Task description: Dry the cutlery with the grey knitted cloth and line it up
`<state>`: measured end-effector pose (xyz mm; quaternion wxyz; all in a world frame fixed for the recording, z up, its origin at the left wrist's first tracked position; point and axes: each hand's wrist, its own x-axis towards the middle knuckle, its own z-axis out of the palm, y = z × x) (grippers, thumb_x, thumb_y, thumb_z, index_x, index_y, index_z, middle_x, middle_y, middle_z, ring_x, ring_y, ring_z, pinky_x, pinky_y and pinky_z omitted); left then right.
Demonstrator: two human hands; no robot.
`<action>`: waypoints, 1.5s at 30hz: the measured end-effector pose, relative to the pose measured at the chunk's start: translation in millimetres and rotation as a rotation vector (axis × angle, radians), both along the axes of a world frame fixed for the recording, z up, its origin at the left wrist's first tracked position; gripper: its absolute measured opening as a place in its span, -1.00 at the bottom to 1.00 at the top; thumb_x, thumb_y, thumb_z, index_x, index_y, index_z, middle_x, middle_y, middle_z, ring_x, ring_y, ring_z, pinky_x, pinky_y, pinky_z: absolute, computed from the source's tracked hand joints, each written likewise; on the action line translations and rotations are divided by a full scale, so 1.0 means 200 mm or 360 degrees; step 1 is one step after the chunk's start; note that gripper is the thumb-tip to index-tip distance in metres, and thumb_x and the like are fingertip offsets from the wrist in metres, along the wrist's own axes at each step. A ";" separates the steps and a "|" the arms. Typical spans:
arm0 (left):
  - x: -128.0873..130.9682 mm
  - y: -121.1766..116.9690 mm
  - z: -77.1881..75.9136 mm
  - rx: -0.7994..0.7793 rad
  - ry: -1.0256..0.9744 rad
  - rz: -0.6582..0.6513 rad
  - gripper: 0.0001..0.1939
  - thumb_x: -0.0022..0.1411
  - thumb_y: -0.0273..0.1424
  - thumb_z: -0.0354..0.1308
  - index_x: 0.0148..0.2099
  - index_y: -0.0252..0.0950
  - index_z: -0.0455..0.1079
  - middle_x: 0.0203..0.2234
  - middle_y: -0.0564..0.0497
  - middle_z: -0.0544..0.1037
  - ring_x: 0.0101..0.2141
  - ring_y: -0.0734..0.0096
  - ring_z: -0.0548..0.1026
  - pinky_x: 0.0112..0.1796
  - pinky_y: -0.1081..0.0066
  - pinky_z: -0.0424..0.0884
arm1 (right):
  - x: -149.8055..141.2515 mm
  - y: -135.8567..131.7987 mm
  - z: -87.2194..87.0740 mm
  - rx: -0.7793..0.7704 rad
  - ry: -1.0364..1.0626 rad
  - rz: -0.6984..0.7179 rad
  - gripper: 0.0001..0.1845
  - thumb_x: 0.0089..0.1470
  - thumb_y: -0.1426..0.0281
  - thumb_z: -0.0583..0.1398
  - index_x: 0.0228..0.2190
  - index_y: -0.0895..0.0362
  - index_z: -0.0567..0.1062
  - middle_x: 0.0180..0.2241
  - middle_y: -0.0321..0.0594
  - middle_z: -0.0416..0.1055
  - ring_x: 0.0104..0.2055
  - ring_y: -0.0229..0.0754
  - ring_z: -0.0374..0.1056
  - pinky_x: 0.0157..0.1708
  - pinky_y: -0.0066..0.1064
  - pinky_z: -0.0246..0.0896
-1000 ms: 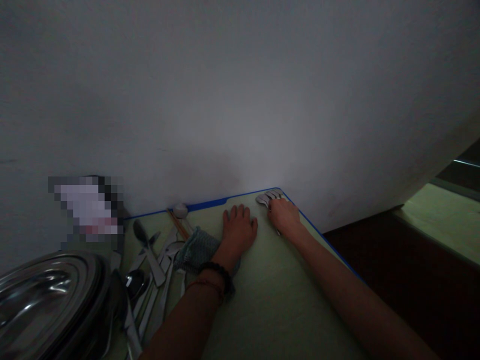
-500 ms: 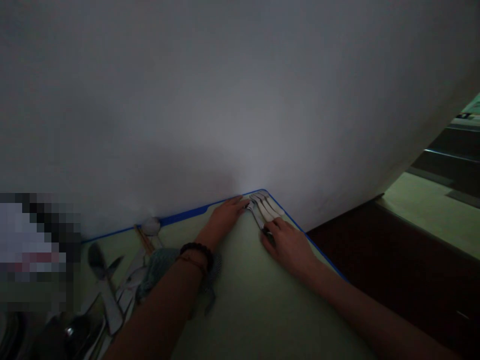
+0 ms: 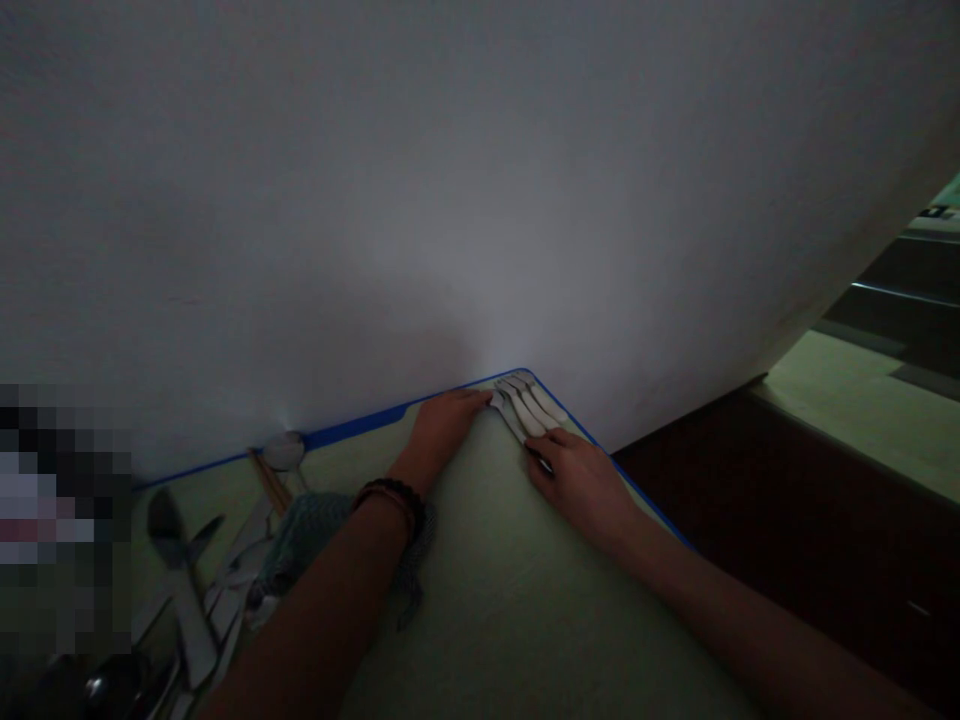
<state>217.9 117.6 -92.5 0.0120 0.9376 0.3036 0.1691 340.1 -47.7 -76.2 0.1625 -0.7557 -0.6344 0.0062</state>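
Note:
Several metal forks lie side by side in the far corner of the pale, blue-edged table. The leftmost fork lies a little nearer to me than the others. My left hand, with a dark beaded bracelet at the wrist, pinches that fork at its tined end. At its handle end, my right hand grips the same fork with thumb and fingers. The other forks rest just beyond my right fingers.
A bluish-green cloth lies beside my left forearm. Left of it are wooden chopsticks, a round spoon or ladle and a heap of cutlery. A pale wall stands right behind the table.
The leftmost fork has shifted slightly closer in line with the other forks, both hands staying on it. The view has turned a little, so the cutlery heap appears farther left and lower.

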 end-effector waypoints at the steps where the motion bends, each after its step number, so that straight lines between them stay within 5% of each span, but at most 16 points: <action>1: 0.00 0.00 0.00 0.0008 0.0000 0.0000 -0.68 0.34 -0.36 -0.08 0.07 -0.07 0.36 0.00 0.10 0.48 -0.05 0.36 0.45 -0.03 0.44 0.31 | 0.00 0.00 0.00 -0.0006 0.0008 0.0003 -0.68 0.16 0.40 0.03 -0.11 0.14 0.48 -0.20 -0.11 0.45 -0.15 -0.15 0.37 -0.11 -0.39 0.18; 20: 0.01 0.00 0.00 0.0140 -0.0033 -0.0115 -0.71 0.33 -0.41 -0.05 0.05 -0.15 0.35 -0.04 0.03 0.49 -0.06 0.33 0.42 -0.07 0.39 0.33 | -0.02 -0.01 0.00 -0.0034 0.0029 0.0033 -0.67 0.15 0.43 0.05 -0.09 0.19 0.48 -0.20 -0.01 0.41 -0.16 -0.07 0.37 -0.11 -0.27 0.23; 45: 0.02 0.02 0.00 0.0227 -0.0045 0.0021 -0.80 0.27 -0.39 0.04 -0.08 -0.18 0.40 -0.18 -0.02 0.48 -0.15 0.29 0.41 -0.21 0.39 0.33 | -0.02 0.00 -0.02 0.0033 -0.0095 0.0044 -0.65 0.17 0.44 0.02 -0.05 0.22 0.44 -0.15 0.01 0.34 -0.20 -0.07 0.36 -0.16 -0.26 0.27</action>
